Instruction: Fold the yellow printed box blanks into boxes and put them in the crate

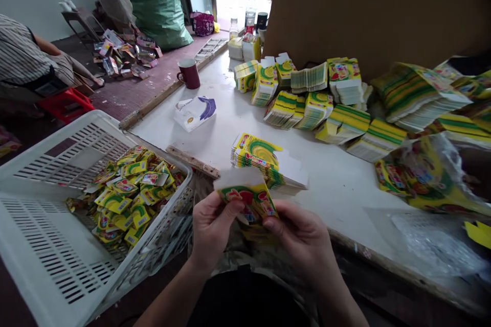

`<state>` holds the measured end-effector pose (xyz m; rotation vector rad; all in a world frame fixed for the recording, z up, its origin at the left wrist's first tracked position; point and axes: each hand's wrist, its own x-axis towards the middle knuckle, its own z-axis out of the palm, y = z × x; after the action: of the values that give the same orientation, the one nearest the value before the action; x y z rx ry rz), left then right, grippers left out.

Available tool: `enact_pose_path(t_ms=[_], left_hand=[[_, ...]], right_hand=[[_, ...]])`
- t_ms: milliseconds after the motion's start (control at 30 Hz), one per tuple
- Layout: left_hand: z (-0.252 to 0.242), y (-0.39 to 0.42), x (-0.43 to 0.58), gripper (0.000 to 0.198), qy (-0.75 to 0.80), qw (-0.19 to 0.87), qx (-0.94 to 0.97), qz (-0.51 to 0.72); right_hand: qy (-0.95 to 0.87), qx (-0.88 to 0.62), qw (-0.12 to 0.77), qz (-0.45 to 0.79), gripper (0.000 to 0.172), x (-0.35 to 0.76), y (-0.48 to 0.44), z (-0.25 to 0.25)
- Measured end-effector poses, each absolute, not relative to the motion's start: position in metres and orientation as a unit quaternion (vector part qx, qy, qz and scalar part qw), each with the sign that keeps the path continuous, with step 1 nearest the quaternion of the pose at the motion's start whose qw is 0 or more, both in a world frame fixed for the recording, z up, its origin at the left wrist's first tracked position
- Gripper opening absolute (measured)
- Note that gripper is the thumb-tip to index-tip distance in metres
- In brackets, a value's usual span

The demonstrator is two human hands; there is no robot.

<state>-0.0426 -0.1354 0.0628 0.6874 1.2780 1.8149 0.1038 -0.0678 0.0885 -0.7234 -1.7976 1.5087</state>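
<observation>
My left hand [213,227] and my right hand [305,235] meet over the table's near edge. Between them is one small yellow-and-green printed carton [251,199] with a red picture and a white flap on its far side. Both thumbs press on its printed face, and the fingers behind it are mostly hidden. Just beyond lies a stack of flat cartons [259,150], fanned out with white flaps to the right. On the left, a white slatted plastic basket [42,194] holds a heap of small yellow-green packets [132,184].
Bundled flat cartons [341,117] line the white table [333,189] at the back, against a brown board [368,10]. A tissue pack [195,112] and a maroon mug [188,72] stand left. Clear plastic [437,245] lies right. A seated person [23,56] is far left.
</observation>
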Motion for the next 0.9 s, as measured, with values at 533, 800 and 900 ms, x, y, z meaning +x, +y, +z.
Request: enact_pose_path(t_ms=[533,800,900], left_hand=[[0.089,-0.142,-0.048,0.077,0.610,0.327,0.598,0.403],[0.079,-0.137,-0.042,0.074,0.538,0.216,0.694,0.426],[0.080,-0.138,-0.043,0.071,0.561,0.271,0.666,0.410]], right_hand=[[-0.709,-0.345,0.515,0.337,0.077,0.112,-0.077,0.094],[-0.540,-0.302,0.280,0.733,0.045,0.109,-0.082,0.083],[-0.585,-0.267,0.274,0.715,0.056,0.112,-0.082,0.082]])
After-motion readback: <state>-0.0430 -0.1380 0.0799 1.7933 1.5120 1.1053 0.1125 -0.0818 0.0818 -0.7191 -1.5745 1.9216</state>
